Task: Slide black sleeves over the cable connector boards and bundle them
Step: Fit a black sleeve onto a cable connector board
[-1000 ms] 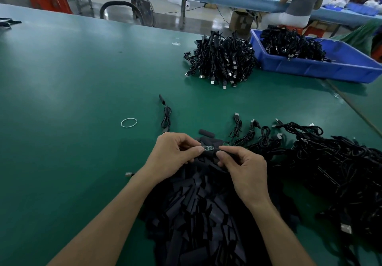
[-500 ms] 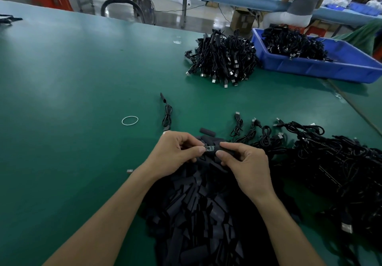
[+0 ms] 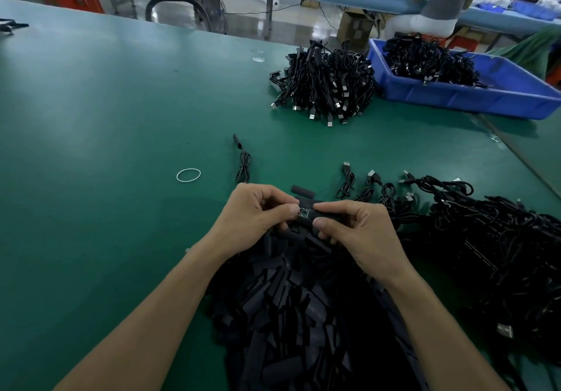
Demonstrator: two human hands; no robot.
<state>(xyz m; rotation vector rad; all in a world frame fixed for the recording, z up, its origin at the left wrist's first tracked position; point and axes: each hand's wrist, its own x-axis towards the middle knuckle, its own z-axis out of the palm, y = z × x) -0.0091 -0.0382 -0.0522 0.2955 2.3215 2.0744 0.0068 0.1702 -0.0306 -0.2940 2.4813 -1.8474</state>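
Observation:
My left hand (image 3: 253, 216) pinches a small connector board (image 3: 303, 213) between thumb and forefinger. My right hand (image 3: 358, 232) pinches a black sleeve (image 3: 315, 215) whose open end sits over the board's right part; a short stretch of board still shows between the two thumbs. Both hands hover above a heap of loose black sleeves (image 3: 297, 308) on the green table (image 3: 106, 147). A tangle of bare cables (image 3: 498, 248) lies to the right. One sleeved cable (image 3: 243, 163) lies alone behind my left hand.
A white rubber band (image 3: 188, 175) lies left of centre. A loose sleeve (image 3: 302, 191) rests behind my hands. A big cable bundle (image 3: 324, 84) and a blue bin (image 3: 473, 96) with cables stand at the back right. A seated person (image 3: 437, 2) works at the far bench.
The hands have drawn slightly closer together and the sleeve covers a little more of the board. Nothing else on the table has moved.

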